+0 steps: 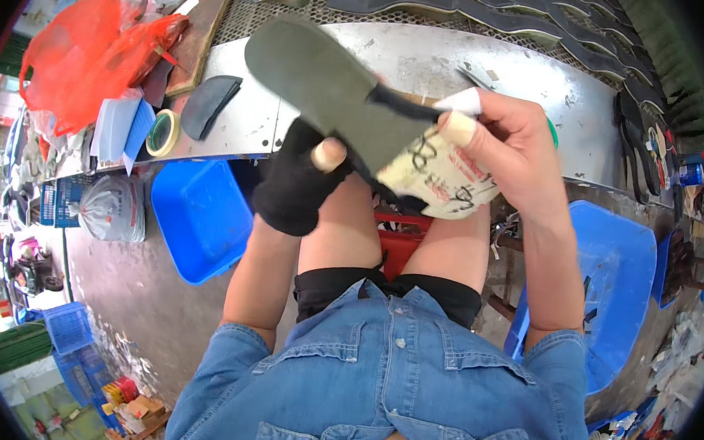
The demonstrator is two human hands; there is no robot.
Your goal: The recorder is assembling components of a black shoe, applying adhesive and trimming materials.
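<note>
A long, dark grey-green shoe insole is held tilted above my lap, at the metal table's front edge. Its end nearer my right side shows a cream surface with print and handwriting. My left hand, in a black fingerless glove, grips the insole's lower edge with the thumb on top. Light tape or caps cover the thumb and a fingertip of my right hand. Those two digits pinch a black strip running along the insole's upper edge. Part of my left fingers is hidden beneath the insole.
Several dark soles lie on a mesh rack across the metal table. Leftward are a dark curved piece, a tape roll and a red plastic bag. Blue bins stand below the table on both sides of my legs.
</note>
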